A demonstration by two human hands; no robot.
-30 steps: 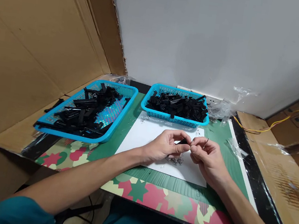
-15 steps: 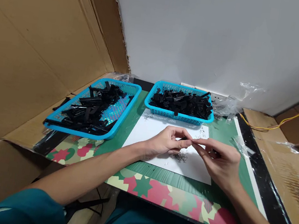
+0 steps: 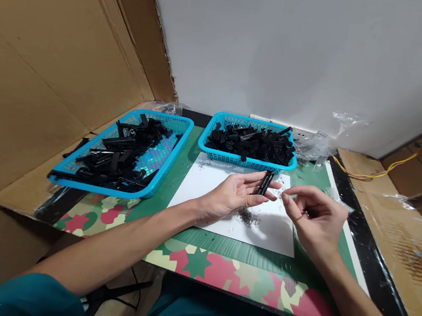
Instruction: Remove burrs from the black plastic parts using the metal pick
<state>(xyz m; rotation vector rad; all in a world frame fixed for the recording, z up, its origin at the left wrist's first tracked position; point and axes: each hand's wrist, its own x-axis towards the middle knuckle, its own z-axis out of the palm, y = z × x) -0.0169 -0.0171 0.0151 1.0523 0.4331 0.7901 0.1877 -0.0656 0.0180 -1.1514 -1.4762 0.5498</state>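
Observation:
My left hand, palm turned up, holds a slim black plastic piece with lengthwise grooves. The piece tilts away from me across the fingers, near the front of the far basket. To its right, my right hand is closed in a pinch, thumb against index finger, apart from the black piece. Anything between those fingertips is too small to make out. Below both hands lies a white sheet, with a small heap of thin, dark metal-looking bits on it near the left hand.
Two blue baskets stand beyond my hands: the far basket and the left basket, both holding many black plastic pieces. Cardboard walls the left side. Clear plastic wrap and a yellow cable lie at the right back.
My hands have moved apart. The black piece, mostly hidden between the fingers before, now shows tilted in my left hand, whose fingers have spread. The view has shifted slightly.

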